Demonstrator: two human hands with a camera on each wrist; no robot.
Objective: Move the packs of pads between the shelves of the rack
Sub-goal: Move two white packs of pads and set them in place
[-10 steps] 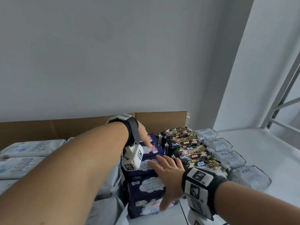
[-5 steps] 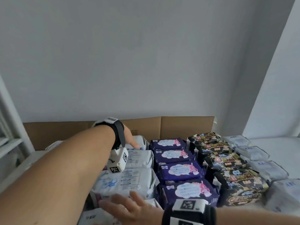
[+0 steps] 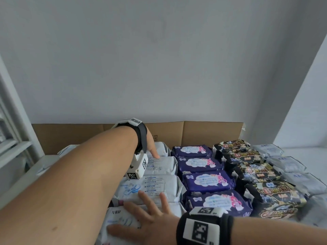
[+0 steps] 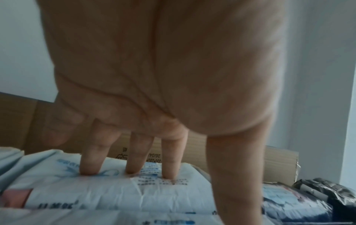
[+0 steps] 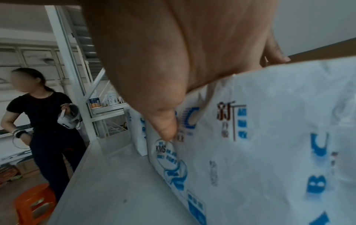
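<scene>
Rows of pad packs lie on the top rack shelf in the head view. My left hand (image 3: 153, 152) reaches to the far end of the white row; its straight fingertips (image 4: 86, 170) press on the farthest white pack (image 4: 115, 187), thumb hanging down beside it. My right hand (image 3: 141, 214) lies flat with spread fingers on the nearest white pack (image 3: 120, 222); in the right wrist view its thumb (image 5: 165, 126) presses that pack's printed face (image 5: 269, 144). Two more white packs (image 3: 162, 167) sit between the hands.
Right of the white row lie purple packs (image 3: 203, 163), black-and-gold packs (image 3: 247, 156) and pale packs (image 3: 286, 163). A cardboard sheet (image 3: 203, 133) stands behind them against the wall. Bare shelf (image 5: 115, 175) extends left. A person (image 5: 44, 121) and an orange stool (image 5: 32, 202) are beyond.
Both hands have shifted left from the purple row to the white row. The left hand now presses the far white pack and the right hand has settled on the nearest one.
</scene>
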